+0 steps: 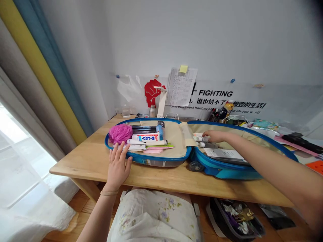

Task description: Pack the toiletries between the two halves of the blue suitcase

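Note:
A blue suitcase (161, 160) lies unfolded on the table, its two halves side by side. My left hand (118, 165) rests on the near left rim of the left half, fingers spread and holding nothing. Close to its fingertips are a pink bath puff (120, 133), a white toothpaste tube (147, 136) and other tubes. My right hand (214, 136) reaches into the right half, its fingers closed around the end of a small white-capped bottle (200, 138); the grip is partly hidden. A second small bottle (202, 145) and a flat grey-white box (224, 154) lie just nearer.
Behind the suitcase stand a white lamp (162, 102), a glass cup (126, 111) and an orange-yellow drink bottle (228, 108). A black object (302, 143) lies on papers at the right. Below the wooden table (83, 161) sits a filled bin (237, 218).

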{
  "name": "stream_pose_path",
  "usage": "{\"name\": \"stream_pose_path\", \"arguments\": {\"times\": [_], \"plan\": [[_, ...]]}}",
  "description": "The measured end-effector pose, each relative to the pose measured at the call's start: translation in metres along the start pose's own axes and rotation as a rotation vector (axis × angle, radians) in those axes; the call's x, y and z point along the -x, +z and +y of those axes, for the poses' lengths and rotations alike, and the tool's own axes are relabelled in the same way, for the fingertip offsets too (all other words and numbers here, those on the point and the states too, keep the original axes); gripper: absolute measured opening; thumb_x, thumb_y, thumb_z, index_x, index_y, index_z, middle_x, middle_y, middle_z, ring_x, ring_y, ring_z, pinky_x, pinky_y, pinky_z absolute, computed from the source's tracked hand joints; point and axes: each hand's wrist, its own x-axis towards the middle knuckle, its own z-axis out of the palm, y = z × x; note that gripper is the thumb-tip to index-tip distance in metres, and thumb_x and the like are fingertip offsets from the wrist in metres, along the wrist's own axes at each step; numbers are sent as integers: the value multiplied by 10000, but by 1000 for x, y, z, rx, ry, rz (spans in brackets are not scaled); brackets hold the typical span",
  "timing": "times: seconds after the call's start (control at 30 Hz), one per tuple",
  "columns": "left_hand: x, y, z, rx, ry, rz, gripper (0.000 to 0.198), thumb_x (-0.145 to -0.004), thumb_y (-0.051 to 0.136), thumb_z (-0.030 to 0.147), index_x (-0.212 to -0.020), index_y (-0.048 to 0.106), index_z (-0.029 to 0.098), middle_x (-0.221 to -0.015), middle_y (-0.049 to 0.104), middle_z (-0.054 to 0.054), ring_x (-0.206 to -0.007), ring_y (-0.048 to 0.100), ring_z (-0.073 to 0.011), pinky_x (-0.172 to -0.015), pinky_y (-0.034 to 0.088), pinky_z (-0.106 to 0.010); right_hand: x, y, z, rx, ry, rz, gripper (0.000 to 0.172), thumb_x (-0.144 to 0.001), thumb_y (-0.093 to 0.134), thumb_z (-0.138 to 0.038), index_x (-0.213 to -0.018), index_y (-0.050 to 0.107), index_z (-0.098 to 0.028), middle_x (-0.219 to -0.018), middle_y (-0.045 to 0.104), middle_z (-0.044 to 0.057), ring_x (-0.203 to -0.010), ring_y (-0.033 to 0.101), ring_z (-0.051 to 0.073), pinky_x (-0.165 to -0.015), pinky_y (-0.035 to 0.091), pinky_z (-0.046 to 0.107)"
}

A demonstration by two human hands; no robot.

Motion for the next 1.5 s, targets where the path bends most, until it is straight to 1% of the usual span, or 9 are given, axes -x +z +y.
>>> {"name": "stream_pose_path", "arguments": {"times": [0.13, 0.23, 0.4, 0.57, 0.7, 0.83, 0.97, 1.13, 1.5], "plan": [[-1, -1, 0, -6, 15, 7, 468, -1003, 403, 333, -1452, 463, 213, -1529, 449, -134, -1500, 253, -309, -1211, 206, -560, -4, 12, 4, 99, 36, -200, 123, -822, 718, -226, -941, 704, -198, -1040, 710, 87, -895, 664, 171, -829, 557, 344], [-1, -1, 1, -8, 5, 5, 471, -1001, 402, 330, -1454, 462, 219, -1526, 455, -127, -1497, 263, -305, -1212, 204, -561, -5, 7, 2, 155, 59, -250, 227, -955, 571, -382, -1071, 662, -210, -1147, 662, 63, -991, 632, 138, -892, 541, 331], [-1, -1, 1, -10, 1, -3, 459, -1005, 397, 334, -1441, 475, 213, -1513, 469, -131, -1491, 277, -305, -1208, 212, -561, -15, -27, -22, 162, 75, -77, 330, -934, 564, -363, -1173, 667, -160, -1131, 686, 162, -1009, 649, 265, -872, 531, 414], [-1, -1, 1, -3, -1, 6, 467, -1002, 404, 338, -1444, 477, 208, -1514, 468, -136, -1494, 268, -306, -1209, 205, -563, -40, -47, -107, 99, -123, 55, 395, -926, 529, -371, -1264, 653, -208, -1263, 669, 107, -1133, 620, 287, -927, 491, 361], [-1, -1, 2, -13, 8, 7, 469, -1004, 405, 328, -1454, 463, 211, -1520, 462, -135, -1491, 277, -305, -1208, 213, -566, -58, -31, -190, 89, -310, 17, 377, -878, 604, -379, -1203, 705, -216, -1234, 691, 87, -1116, 638, 245, -911, 474, 279], [-1, -1, 2, -22, 21, 8, 463, -1005, 409, 322, -1453, 459, 214, -1526, 456, -132, -1490, 282, -301, -1204, 227, -567, -70, -13, -239, 128, -375, -35, 332, -851, 640, -332, -1126, 749, -181, -1216, 701, 131, -1127, 648, 266, -872, 476, 276], [0, -1, 1, -24, 7, -4, 469, -999, 417, 313, -1457, 464, 222, -1533, 451, -125, -1492, 282, -297, -1206, 230, -560, -81, -6, -254, 136, -423, -139, 256, -833, 682, -312, -1037, 770, -185, -1120, 738, 105, -1099, 660, 248, -881, 481, 276], [0, -1, 2, -28, -1, -14, 465, -995, 424, 313, -1446, 483, 213, -1536, 445, -131, -1491, 284, -301, -1205, 235, -553, -89, 1, -262, 53, -502, -260, 304, -939, 592, -380, -1151, 666, -175, -1188, 676, 70, -1050, 644, 184, -943, 526, 391], [0, -1, 1, -39, 29, 6, 454, -1003, 419, 303, -1443, 468, 200, -1528, 453, -142, -1489, 283, -303, -1196, 244, -560, -91, 21, -275, -116, -532, -281, 322, -951, 572, -380, -1213, 628, -200, -1297, 607, 79, -1120, 607, 203, -962, 529, 413]]}}
